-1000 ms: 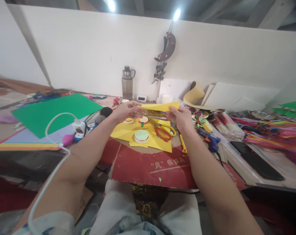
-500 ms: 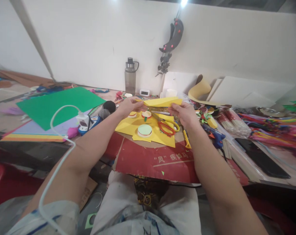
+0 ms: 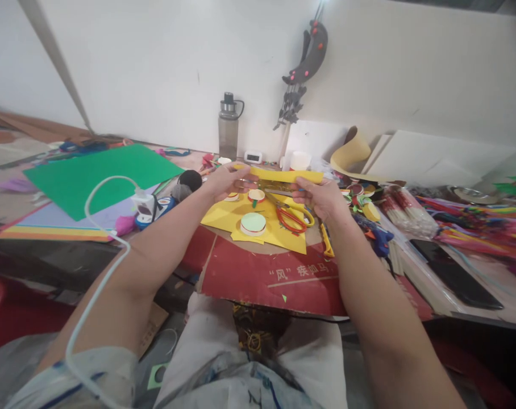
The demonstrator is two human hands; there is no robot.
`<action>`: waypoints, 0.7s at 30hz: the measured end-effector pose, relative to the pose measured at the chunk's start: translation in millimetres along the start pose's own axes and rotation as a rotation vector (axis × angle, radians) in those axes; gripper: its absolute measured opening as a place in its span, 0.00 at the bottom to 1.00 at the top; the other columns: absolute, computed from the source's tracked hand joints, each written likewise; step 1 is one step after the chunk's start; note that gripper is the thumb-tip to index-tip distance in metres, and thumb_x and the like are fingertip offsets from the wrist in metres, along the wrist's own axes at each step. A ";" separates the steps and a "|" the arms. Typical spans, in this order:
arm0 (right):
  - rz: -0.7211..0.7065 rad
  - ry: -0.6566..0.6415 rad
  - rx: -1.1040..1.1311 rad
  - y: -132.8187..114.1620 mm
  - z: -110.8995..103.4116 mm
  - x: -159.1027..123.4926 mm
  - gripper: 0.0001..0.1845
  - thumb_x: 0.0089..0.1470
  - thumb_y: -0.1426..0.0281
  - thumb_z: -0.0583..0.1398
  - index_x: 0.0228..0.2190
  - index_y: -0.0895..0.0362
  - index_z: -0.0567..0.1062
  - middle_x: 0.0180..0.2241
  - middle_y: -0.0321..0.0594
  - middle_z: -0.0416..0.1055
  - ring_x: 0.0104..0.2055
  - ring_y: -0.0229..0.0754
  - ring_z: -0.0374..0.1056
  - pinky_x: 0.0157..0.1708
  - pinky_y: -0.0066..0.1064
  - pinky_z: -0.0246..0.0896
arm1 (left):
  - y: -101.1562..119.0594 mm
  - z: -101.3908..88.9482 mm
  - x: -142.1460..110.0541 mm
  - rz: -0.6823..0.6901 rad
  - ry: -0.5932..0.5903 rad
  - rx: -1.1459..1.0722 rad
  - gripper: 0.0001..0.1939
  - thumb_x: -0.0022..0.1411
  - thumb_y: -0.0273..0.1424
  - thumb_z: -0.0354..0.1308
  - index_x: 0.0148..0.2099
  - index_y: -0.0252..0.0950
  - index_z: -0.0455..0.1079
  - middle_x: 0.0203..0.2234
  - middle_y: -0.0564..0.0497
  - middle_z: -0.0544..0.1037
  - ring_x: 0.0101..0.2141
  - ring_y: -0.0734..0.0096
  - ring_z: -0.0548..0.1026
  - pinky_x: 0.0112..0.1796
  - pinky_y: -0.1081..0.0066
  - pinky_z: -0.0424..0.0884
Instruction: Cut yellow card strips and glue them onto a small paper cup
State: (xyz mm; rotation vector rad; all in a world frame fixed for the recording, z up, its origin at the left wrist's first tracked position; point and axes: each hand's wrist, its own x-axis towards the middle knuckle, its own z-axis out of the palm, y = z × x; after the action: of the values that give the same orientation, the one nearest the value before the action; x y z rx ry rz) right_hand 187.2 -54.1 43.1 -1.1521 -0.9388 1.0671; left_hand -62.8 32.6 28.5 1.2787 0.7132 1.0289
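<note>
A narrow yellow foam or paper strip (image 3: 279, 174) is stretched level above the work area, pinched at both ends. My left hand (image 3: 230, 180) grips its left end, and my right hand (image 3: 320, 196) holds the right end between thumb and fingers. Beneath it lie yellow sheets (image 3: 287, 241). On these rest a round white piece with a pale green top (image 3: 253, 223), a smaller round piece with a red rim (image 3: 256, 196), and scissors (image 3: 294, 218) with red and yellow handles. A yellow-handled cutter (image 3: 327, 241) lies close to my right forearm.
A red cardboard sheet (image 3: 258, 278) covers the table's front edge. Green sheets (image 3: 100, 176) and a white cable (image 3: 98, 289) are at left. A bottle (image 3: 228, 133) stands behind. A glue gun (image 3: 381, 238), a phone (image 3: 456, 272) and pipe cleaners (image 3: 475, 238) lie right.
The strip has turned from showing a broad folded face to a narrower, flatter band. Both hands keep hold of its ends and have barely shifted. The camera view has tilted slightly.
</note>
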 end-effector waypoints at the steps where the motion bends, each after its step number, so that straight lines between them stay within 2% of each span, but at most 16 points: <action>1: -0.002 -0.006 0.011 0.9 0.6 0.4 0.10 0.50 0.73 0.75 0.30 0.60 0.80 0.24 0.37 0.80 0.20 0.33 0.74 0.21 0.21 0.75 | 0.6 0.1 0.3 -0.013 0.000 -0.014 0.20 0.58 0.41 0.74 0.42 0.32 0.75 0.35 0.41 0.86 0.32 0.62 0.86 0.29 0.74 0.77; 5: -0.007 -0.007 0.029 4.4 0.9 2.2 0.09 0.51 0.74 0.74 0.29 0.60 0.79 0.23 0.36 0.79 0.21 0.33 0.74 0.24 0.21 0.77 | 0.1 -0.3 3.7 -0.005 0.049 -0.019 0.18 0.60 0.39 0.73 0.42 0.28 0.77 0.33 0.39 0.86 0.34 0.61 0.86 0.30 0.75 0.78; 9: -0.009 0.002 0.084 7.4 -0.2 5.3 0.08 0.54 0.76 0.72 0.29 0.59 0.78 0.22 0.35 0.79 0.23 0.33 0.75 0.26 0.19 0.77 | -2.7 -1.0 6.6 0.049 0.102 -0.043 0.18 0.59 0.37 0.74 0.43 0.27 0.78 0.34 0.39 0.86 0.36 0.62 0.86 0.36 0.73 0.80; 14: -0.005 0.060 0.173 12.8 2.2 8.4 0.08 0.52 0.82 0.68 0.28 0.59 0.77 0.24 0.35 0.78 0.26 0.32 0.76 0.33 0.21 0.80 | -1.8 1.9 5.8 0.066 0.165 -0.062 0.17 0.59 0.34 0.74 0.43 0.28 0.76 0.33 0.42 0.85 0.32 0.67 0.85 0.36 0.74 0.79; 18: 0.001 0.055 0.198 18.8 6.9 8.6 0.10 0.50 0.83 0.67 0.28 0.57 0.77 0.24 0.33 0.77 0.27 0.32 0.75 0.37 0.23 0.82 | 0.7 7.9 2.2 0.068 0.173 -0.131 0.14 0.62 0.33 0.70 0.45 0.33 0.72 0.35 0.45 0.85 0.34 0.67 0.85 0.35 0.74 0.78; 21: -0.002 0.051 0.187 22.6 8.3 9.4 0.10 0.49 0.83 0.67 0.29 0.56 0.76 0.26 0.32 0.78 0.27 0.33 0.75 0.39 0.26 0.82 | 0.1 12.8 -0.2 0.063 0.166 -0.170 0.20 0.61 0.35 0.71 0.50 0.39 0.67 0.39 0.49 0.85 0.38 0.65 0.86 0.38 0.71 0.79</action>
State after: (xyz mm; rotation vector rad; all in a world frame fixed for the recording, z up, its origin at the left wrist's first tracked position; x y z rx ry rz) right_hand 177.9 -41.3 22.6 -1.0192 -0.7826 1.0949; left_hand -51.6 27.1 30.9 1.0834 0.6980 1.2313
